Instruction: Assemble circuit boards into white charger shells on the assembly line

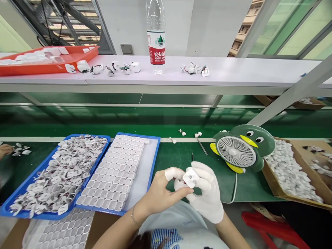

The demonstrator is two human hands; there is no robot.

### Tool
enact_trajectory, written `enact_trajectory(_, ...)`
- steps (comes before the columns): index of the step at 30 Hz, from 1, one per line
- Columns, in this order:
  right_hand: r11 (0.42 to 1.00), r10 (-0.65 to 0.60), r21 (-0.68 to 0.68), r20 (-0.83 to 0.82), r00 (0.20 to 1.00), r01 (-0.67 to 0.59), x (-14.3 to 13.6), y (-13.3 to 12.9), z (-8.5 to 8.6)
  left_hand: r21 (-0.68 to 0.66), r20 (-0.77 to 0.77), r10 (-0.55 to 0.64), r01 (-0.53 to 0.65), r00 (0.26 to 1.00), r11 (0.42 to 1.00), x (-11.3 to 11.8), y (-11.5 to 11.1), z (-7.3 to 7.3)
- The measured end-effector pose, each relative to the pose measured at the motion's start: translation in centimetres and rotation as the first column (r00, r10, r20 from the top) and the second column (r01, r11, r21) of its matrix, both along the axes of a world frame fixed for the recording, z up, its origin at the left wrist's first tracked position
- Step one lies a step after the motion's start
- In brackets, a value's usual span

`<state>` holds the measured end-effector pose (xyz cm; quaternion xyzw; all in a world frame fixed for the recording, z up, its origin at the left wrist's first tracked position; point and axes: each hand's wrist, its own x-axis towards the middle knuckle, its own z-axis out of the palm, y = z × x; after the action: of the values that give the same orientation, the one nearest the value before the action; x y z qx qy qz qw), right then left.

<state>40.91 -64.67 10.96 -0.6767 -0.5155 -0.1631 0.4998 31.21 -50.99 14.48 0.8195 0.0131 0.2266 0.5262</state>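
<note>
In front of my chest, both hands meet on a small white square charger housing (190, 178) with two small metallic marks on its face. My left hand (166, 190), bare apart from white covering on a finger, pinches it between thumb and fingers. My right hand (206, 193) wears a white glove, its fingers curled round the housing from the other side. A blue tray of clear-white square shells (111, 173) lies to the left. Beyond it another blue tray holds a heap of white pieces with wires (64, 173). Tweezers (201, 147) lie past my hands.
A green bird-shaped fan (241, 148) stands at right, beside a cardboard box (298, 186) of white parts. On the shelf (233, 74) are a water bottle (157, 45), a red tray (77, 62) and wired pieces. At far left, another person's hand (5, 149) shows.
</note>
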Motion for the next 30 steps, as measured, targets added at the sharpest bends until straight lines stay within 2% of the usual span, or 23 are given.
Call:
enact_trajectory(2, 1.000, -0.005, -0.008, -0.153, 0.988, 0.003, -0.4, -0.5, -0.1, 0.029, 0.068, 0.042, -0.044, 0.997, 0.999, -0.3, -0.2, -0.1)
enact_trajectory(4, 0.991, 0.115, -0.022, -0.364, 0.924, -0.132, -0.8, -1.1, 0.3, 0.071, 0.078, 0.069, -0.075, 0.995, 0.995, -0.6, -0.4, -0.1)
enact_trajectory(6, 0.965, 0.229, -0.012, -0.447, 0.865, -0.262, -0.9, -1.5, 0.9, 0.127, 0.078, 0.050, -0.059, 0.996, 0.990, -0.7, -0.4, -0.2)
enact_trajectory(8, 0.965, 0.231, -0.036, -0.344, 0.910, -0.259, -0.8, -1.7, 1.6, 0.160, 0.147, 0.024, -0.047, 0.989, 0.986, -0.8, -0.2, -0.4)
enact_trajectory(10, 0.986, 0.156, -0.038, -0.173, 0.972, -0.165, -0.7, -1.5, 2.0, 0.171, 0.233, 0.032, -0.073, 0.972, 0.983, -0.7, 0.1, -0.6)
enact_trajectory(12, 0.995, 0.099, 0.002, -0.097, 0.990, -0.100, -0.7, -1.2, 2.0, 0.198, 0.269, 0.051, -0.108, 0.962, 0.974, -0.7, 0.4, -0.7)
enact_trajectory(16, 0.995, 0.092, 0.048, -0.110, 0.990, -0.087, -1.2, -0.6, 1.4, 0.261, 0.327, 0.049, -0.140, 0.944, 0.955, -0.8, 0.8, -1.2)
enact_trajectory(20, 0.993, 0.112, 0.055, -0.153, 0.982, -0.105, -1.7, 0.0, 0.7, 0.266, 0.379, 0.093, -0.205, 0.921, 0.942, -0.9, 1.3, -2.2)
enact_trajectory(23, 0.985, 0.168, 0.017, -0.299, 0.940, -0.171, -0.5, 1.1, -1.2, 0.170, 0.309, 0.195, -0.256, 0.931, 0.952, -0.9, 1.6, -3.0)
enact_trajectory(25, 0.987, 0.109, -0.052, -0.490, 0.865, -0.154, 1.7, 2.5, -3.5, -0.008, 0.148, 0.310, -0.312, 0.939, 0.950, -1.0, 1.7, -3.4)
enact_trajectory(27, 0.984, -0.089, -0.177, -0.616, 0.783, -0.027, 5.0, 4.6, -6.2, -0.225, -0.060, 0.419, -0.421, 0.906, 0.879, -1.4, 1.8, -3.5)
enact_trajectory(30, 0.941, -0.254, -0.336, -0.620, 0.742, 0.041, 10.6, 8.8, -9.8, -0.427, -0.245, 0.473, -0.532, 0.847, 0.731, -2.4, 2.2, -3.6)
